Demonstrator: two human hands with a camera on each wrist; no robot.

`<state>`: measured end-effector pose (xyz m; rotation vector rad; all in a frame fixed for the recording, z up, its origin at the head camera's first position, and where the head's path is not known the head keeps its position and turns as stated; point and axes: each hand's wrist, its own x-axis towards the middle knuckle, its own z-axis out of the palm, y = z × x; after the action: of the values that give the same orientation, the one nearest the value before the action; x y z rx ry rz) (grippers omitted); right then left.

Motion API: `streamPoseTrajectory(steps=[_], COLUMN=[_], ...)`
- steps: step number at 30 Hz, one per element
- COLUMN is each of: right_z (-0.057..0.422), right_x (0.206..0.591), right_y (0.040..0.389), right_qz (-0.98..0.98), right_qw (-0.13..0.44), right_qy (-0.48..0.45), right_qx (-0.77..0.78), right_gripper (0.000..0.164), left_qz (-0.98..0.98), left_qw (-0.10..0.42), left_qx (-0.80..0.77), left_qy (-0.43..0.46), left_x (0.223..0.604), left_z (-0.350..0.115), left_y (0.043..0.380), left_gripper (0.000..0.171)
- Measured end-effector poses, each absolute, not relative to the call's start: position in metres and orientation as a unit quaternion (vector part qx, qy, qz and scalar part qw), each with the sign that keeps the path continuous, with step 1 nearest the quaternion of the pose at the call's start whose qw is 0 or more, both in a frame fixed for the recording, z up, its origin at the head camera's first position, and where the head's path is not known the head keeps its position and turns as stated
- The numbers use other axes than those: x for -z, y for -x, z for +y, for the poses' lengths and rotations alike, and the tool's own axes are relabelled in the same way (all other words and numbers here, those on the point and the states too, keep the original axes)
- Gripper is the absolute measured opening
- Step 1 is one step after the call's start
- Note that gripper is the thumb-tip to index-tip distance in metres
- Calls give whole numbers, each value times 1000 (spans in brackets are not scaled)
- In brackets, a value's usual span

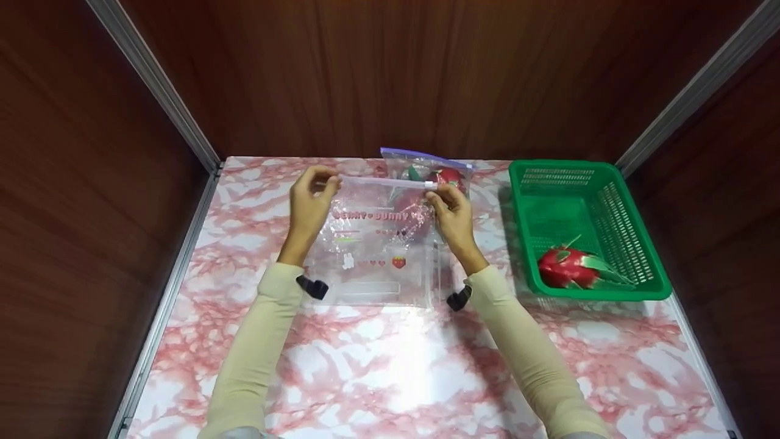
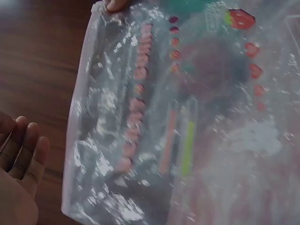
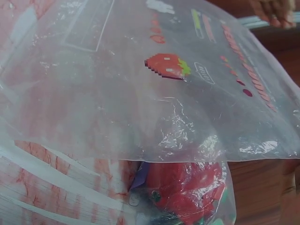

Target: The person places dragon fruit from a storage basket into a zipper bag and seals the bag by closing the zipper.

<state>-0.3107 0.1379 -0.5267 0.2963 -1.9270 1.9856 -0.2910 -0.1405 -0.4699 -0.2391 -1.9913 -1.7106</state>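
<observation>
Pink-marbled tabletop (image 1: 341, 353), brown walls (image 1: 390, 79), left hand (image 1: 311, 198) loose beside clear bag (image 1: 365, 249), right hand (image 1: 454, 216) with grip on corner (image 1: 426, 185)

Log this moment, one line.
right hand: pinches printed bag near slider; left hand: near opposite top corner; purple-edged bag: behind, holds dragon fruit; green basket: one dragon fruit

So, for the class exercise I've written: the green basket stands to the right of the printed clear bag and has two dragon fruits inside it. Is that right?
Not quite: the number is wrong. The head view shows just one dragon fruit inside the green basket, which does stand to the right of the printed clear bag.
</observation>
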Motion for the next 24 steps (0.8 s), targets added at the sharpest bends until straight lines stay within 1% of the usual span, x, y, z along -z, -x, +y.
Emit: streamPoseTrajectory(steps=[8, 18, 24], right_z=[136, 132, 134], right_x=[523, 498, 497], right_y=[309, 291, 289], right_qz=[-682, -661, -654], right_qw=[172, 171, 169], right_qy=[-87, -100, -110], right_qx=[-706, -724, -730], right_gripper=[10, 5, 3], left_qz=[-763, -798, -807], left_qw=[215, 148, 104], left_qx=[586, 542, 526], left_qy=[171, 219, 250], left_x=[444, 424, 419], left_z=[-114, -90, -74], left_y=[303, 313, 318], left_gripper=[12, 13, 15])
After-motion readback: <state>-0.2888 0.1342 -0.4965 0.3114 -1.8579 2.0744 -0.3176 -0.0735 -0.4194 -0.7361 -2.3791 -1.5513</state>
